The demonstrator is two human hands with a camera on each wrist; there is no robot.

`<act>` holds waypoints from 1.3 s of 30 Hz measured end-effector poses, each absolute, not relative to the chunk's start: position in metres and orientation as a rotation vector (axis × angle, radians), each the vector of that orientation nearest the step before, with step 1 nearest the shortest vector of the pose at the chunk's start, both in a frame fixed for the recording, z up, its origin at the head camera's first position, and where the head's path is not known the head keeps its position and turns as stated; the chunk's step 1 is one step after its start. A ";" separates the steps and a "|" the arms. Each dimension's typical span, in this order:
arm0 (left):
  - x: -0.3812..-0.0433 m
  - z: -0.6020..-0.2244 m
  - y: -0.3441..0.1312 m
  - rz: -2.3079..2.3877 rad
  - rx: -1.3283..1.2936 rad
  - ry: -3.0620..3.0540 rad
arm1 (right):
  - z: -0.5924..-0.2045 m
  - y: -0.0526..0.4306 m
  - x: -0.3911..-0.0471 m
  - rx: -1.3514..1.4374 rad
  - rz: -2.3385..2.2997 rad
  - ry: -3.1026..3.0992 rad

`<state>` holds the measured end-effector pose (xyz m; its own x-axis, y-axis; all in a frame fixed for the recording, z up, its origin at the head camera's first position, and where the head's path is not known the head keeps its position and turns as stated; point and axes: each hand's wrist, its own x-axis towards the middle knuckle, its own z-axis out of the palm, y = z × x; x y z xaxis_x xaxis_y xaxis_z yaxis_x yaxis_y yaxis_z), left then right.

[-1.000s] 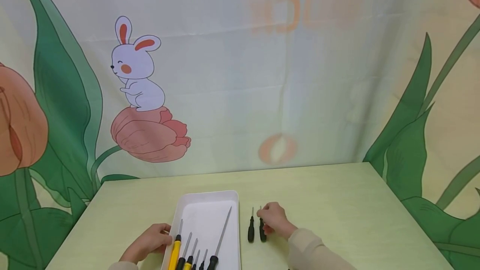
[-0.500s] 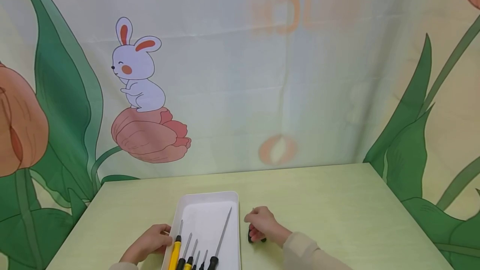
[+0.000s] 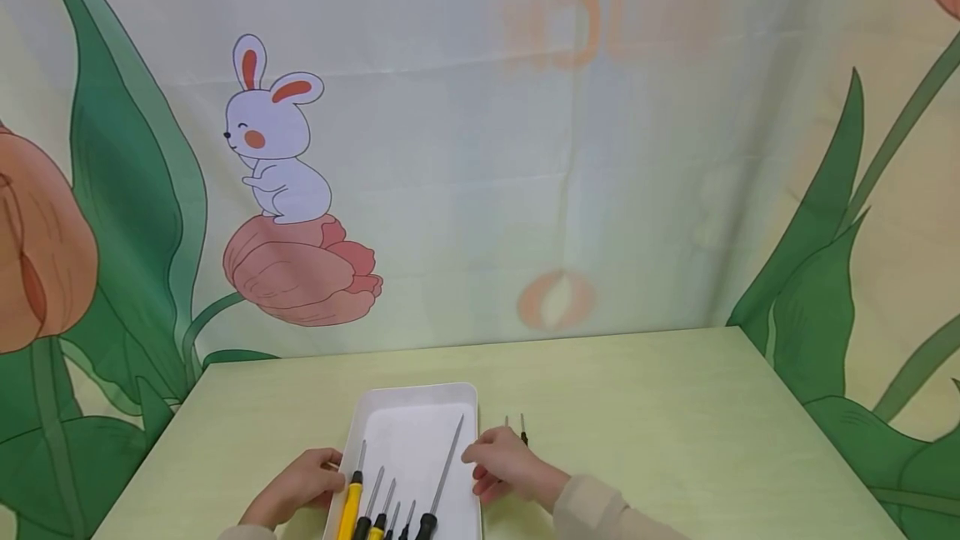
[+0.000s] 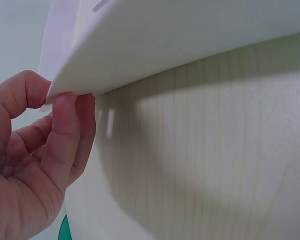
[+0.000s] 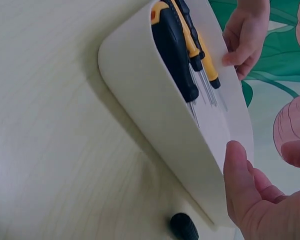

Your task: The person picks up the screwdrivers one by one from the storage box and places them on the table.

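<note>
A white tray [image 3: 408,419] holds several screwdrivers, among them a yellow-handled screwdriver [image 3: 348,508] at the left and a long-shafted black screwdriver [image 3: 427,525] at the right. My left hand [image 3: 303,477] pinches the tray's left rim between thumb and fingers; the left wrist view shows fingertips [image 4: 65,105] on the wall. At the right rim is my right hand [image 3: 510,465], its thumb and fingers spread apart with nothing between them in the right wrist view. Behind it, two small screwdrivers lie on the table, mostly hidden; the shaft of one screwdriver [image 3: 523,430] shows.
The pale wood-grain table [image 3: 637,407] extends to both sides of the tray. A cloth backdrop [image 3: 465,148] with a printed rabbit and tulips hangs behind it. In the right wrist view, a black handle [image 5: 184,226] lies beside the tray's outer wall.
My right hand has moved left, from the two small screwdrivers on the table to the tray's right rim. Those screwdrivers stay on the table. My left hand has stayed on the tray.
</note>
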<state>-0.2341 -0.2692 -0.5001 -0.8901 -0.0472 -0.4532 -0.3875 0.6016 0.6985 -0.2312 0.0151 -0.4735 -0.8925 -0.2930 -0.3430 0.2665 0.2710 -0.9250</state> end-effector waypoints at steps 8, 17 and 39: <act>-0.234 -0.500 -0.269 1.200 -0.346 2.443 | -0.469 0.001 -0.218 0.003 -1.583 2.070; -0.236 -0.500 -0.270 1.179 -0.352 2.433 | -0.470 -0.013 -0.201 -0.021 -1.540 2.080; -0.235 -0.498 -0.269 1.171 -0.366 2.428 | -0.498 -0.037 -0.188 -0.231 -1.411 2.316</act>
<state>-0.2348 -0.2691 -0.4981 -0.8779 -0.0536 -0.4758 -0.4058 0.6107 0.6800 -0.1884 -0.0368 -0.4976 -0.8995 -0.3494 -0.2622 0.0728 0.4720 -0.8786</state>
